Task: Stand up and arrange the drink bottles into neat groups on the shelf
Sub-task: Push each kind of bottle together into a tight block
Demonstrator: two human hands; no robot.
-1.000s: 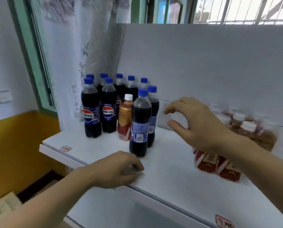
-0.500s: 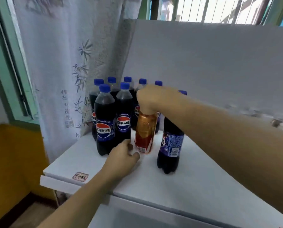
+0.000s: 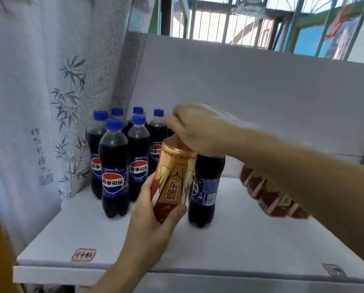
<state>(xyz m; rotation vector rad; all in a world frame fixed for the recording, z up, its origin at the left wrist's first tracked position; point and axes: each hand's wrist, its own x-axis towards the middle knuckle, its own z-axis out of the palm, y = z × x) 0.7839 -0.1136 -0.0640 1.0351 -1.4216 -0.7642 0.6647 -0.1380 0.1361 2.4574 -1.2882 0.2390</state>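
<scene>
An orange-gold drink bottle (image 3: 172, 176) is lifted off the white shelf (image 3: 229, 240), tilted with its base toward me. My right hand (image 3: 198, 130) grips its top, hiding the cap. My left hand (image 3: 153, 216) wraps around its lower end. Several cola bottles with blue caps (image 3: 113, 170) stand grouped at the back left of the shelf. One more cola bottle (image 3: 206, 187) stands alone just right of the held bottle, its top hidden by my right hand. Red-labelled bottles (image 3: 269, 195) show blurred behind my right forearm.
A white back panel (image 3: 240, 87) rises behind the shelf. A curtain with bamboo print (image 3: 50, 102) hangs at the left, close to the cola group. Price stickers (image 3: 83, 254) sit on the shelf's front edge. Window bars run along the top.
My right hand has lifted the orange-gold bottle from among the cola bottles toward me. My left hand has left the shelf surface and taken hold of the bottle's lower end.
</scene>
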